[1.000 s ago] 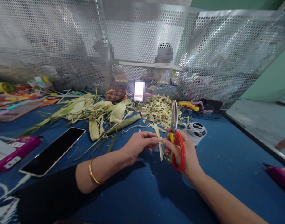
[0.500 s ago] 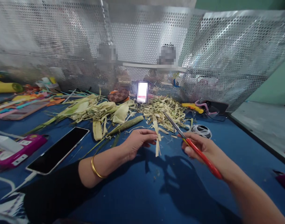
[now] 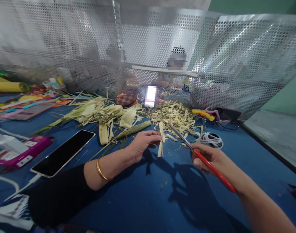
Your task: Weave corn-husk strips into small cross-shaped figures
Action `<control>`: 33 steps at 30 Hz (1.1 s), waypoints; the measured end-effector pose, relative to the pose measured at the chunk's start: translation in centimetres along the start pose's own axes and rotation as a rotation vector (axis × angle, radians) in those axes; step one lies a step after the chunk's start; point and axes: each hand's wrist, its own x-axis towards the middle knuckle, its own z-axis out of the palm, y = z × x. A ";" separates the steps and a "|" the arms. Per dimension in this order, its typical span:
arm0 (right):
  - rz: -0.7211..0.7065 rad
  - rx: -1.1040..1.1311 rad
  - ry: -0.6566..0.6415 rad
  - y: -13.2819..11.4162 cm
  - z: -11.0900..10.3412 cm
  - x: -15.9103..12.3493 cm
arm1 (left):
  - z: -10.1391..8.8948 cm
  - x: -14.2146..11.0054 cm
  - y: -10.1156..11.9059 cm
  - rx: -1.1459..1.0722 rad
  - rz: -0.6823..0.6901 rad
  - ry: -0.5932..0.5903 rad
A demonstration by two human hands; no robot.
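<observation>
One flat, rectangular, black-screened phone lies well left of the pinch; pale, papery, crumpled husks heap up beyond that pinch, to its left. The left hand grasps a narrow, cream-coloured husk strip between thumb and forefinger, its ends sticking out above and below. A firm hold near the strip's middle should keep it from twisting. Right of that hold, the right hand is wrapped round red-handled, steel-bladed scissors; whether the blades are parted cannot be told. Keeping them clear of the left hand seems wisest. White, coiled cord lies just beyond the right hand's grip.
</observation>
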 end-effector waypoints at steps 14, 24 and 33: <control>-0.019 0.164 -0.109 0.5 0.9 -0.6 | -0.6 0.9 0.1 -0.197 0.059 0.195; 0.090 0.123 -0.077 -0.1 2.2 0.2 | 0.0 0.4 -0.9 -0.154 0.004 0.135; 0.088 0.177 -0.039 0.3 2.3 0.2 | 0.0 0.5 -1.0 -0.152 -0.006 0.164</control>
